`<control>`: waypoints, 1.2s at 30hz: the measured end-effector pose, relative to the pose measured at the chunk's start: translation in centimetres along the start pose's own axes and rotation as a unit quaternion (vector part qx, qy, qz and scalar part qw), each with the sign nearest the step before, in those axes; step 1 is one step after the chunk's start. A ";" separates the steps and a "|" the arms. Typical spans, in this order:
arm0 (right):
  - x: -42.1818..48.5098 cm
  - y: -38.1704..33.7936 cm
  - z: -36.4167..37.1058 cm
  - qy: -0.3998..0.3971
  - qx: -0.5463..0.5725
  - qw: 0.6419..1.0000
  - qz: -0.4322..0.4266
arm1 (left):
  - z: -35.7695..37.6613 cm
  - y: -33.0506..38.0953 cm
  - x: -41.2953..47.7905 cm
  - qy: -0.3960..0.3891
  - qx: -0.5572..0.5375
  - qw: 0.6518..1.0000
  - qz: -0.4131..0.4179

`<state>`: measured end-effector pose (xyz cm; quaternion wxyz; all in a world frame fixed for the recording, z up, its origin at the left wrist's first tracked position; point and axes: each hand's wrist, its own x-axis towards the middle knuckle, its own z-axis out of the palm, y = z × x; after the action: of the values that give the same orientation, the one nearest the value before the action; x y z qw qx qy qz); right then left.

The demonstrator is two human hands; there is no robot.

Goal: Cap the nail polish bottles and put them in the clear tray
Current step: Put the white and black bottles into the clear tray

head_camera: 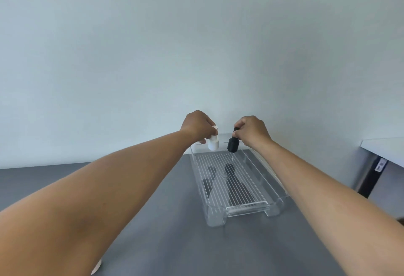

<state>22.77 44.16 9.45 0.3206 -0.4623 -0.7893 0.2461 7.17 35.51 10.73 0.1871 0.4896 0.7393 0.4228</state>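
Note:
My left hand (195,126) pinches the cap of a white nail polish bottle (213,144), which hangs capped over the far end of the clear tray (276,190). My right hand (252,131) pinches the cap of a black nail polish bottle (233,145), also capped and held beside the white one, a small gap between them. Both bottles are above the tray's ribbed floor, and I cannot tell whether they touch it. Their shadows fall on the tray floor. The tray stands on a grey table (170,232), its long side running away from me.
A pale wall rises just behind the tray's far end. A white counter edge (382,146) with a dark gap beneath it stands at the right. A small white object (97,266) peeks out under my left forearm near the table's front.

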 end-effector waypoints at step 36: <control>-4.0 -3.8 -0.6 0.047 0.059 0.996 -0.047 | -7.1 -0.4 -5.8 0.050 0.026 0.997 0.052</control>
<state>22.57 38.94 11.34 0.3955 -0.4160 -0.7784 0.2542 4.66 27.21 13.69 0.1154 0.5104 0.7318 0.4367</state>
